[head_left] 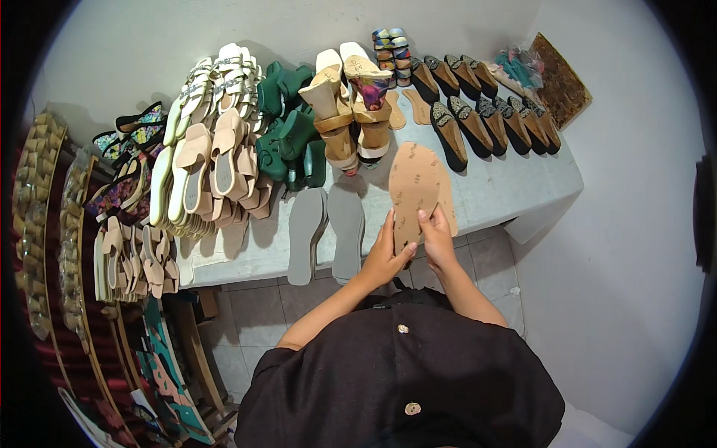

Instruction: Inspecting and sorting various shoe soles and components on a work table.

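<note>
Both my hands hold a pair of tan insoles point(412, 179) up over the near edge of the table; the front one, with small dark printing, overlaps the other. My left hand point(387, 255) is closed on their lower left edge. On the lower right, my right hand point(437, 237) grips them with its thumb across the front. To the left of my hands lie two stacks of grey sole sheets, one stack point(305, 237) beside the other point(346, 235), both jutting past the table edge. Beyond the held insoles, two smaller tan sole pieces point(417, 107) lie flat.
The cloth-covered table point(515, 179) carries black loafer-type shoes point(449, 136) at right, wooden shoe lasts point(336, 119) in the middle, green shoes point(293, 138), and piled beige sandals point(224, 160) at left. Shelving with wrapped items point(37, 224) stands far left. A brown board point(556, 86) leans on the wall.
</note>
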`<state>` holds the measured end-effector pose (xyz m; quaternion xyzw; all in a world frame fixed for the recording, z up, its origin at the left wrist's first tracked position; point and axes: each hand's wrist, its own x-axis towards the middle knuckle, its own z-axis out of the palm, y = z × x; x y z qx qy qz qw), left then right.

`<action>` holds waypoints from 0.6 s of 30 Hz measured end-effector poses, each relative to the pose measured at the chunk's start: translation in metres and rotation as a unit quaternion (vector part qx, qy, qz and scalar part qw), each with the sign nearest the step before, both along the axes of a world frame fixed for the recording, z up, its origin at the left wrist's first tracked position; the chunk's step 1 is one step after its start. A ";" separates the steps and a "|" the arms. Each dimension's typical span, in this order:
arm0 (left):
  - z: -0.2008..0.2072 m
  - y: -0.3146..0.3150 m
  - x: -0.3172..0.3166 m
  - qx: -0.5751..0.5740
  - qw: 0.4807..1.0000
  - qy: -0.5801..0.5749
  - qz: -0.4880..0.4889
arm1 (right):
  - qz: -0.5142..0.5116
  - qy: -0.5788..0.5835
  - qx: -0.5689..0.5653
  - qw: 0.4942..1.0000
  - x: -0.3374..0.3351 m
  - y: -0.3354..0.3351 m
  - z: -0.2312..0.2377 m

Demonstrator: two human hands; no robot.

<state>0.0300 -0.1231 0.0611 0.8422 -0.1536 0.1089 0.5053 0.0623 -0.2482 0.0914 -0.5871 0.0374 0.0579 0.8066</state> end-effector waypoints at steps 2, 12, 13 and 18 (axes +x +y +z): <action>-0.001 -0.004 -0.001 -0.181 0.955 0.224 -0.071 | -0.026 -0.010 0.018 0.999 0.007 -0.011 -0.008; -0.019 -0.024 0.007 -0.362 0.753 0.503 -0.221 | -0.067 0.024 0.026 0.997 0.010 -0.031 0.000; -0.023 -0.027 0.008 -0.362 0.752 0.503 -0.224 | -0.072 0.044 -0.004 0.996 0.008 -0.030 0.004; -0.057 -0.050 0.021 -0.248 0.868 0.373 -0.216 | -0.139 -0.037 -0.248 0.958 0.001 -0.028 -0.068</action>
